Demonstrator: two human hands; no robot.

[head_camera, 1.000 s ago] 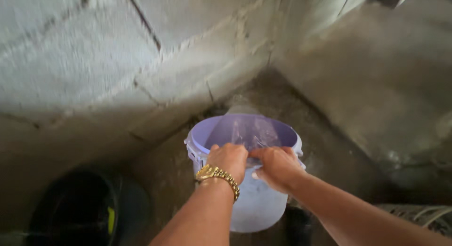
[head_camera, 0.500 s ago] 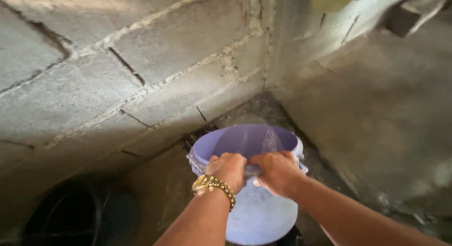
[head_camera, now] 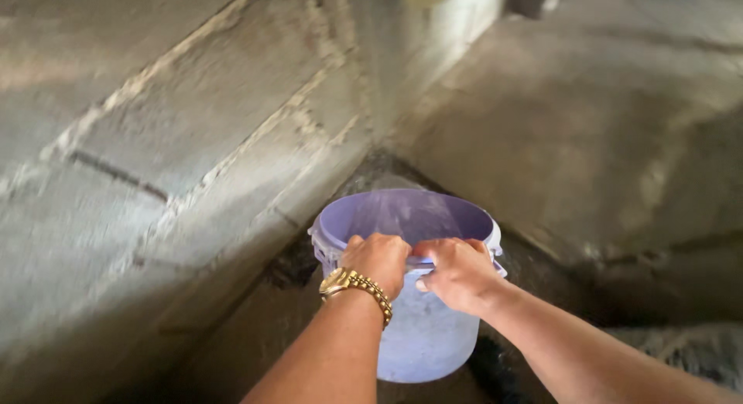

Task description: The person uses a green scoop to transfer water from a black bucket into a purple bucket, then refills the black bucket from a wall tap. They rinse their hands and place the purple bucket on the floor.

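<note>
Setting: corner of rough grey concrete-block walls (head_camera: 178,133), mortar seams visible, meeting a plastered grey wall (head_camera: 588,118) at 1 o'clock; dark, damp concrete floor (head_camera: 271,326) below, darkest at the foot of the corner.

Item 1: round pale-lilac plastic bucket (head_camera: 422,338), centre of view, tilted with its open mouth turned toward 12 o'clock and the corner. Inner wall visible; contents cannot be told through the blur. Base points toward 6 o'clock, just above the floor; whether it touches the floor cannot be told.

Item 2: left hand (head_camera: 378,261), at the near rim of the bucket, 9 o'clock side of the pair. Fingers (head_camera: 364,245) curled together over the rim edge, clamped on it. Gold-coloured link bracelet (head_camera: 357,286) on the wrist.

Item 3: right hand (head_camera: 458,271), just beside the left, knuckles nearly touching, 3 o'clock side. Fingers (head_camera: 445,249) folded over the same near rim, clamped on it; thumb tucked below against the outer wall.

Relation: the rim lies inside both sets of fingers; the bucket body hangs below and beyond the hands. Both forearms enter from 5 to 6 o'clock.
</note>
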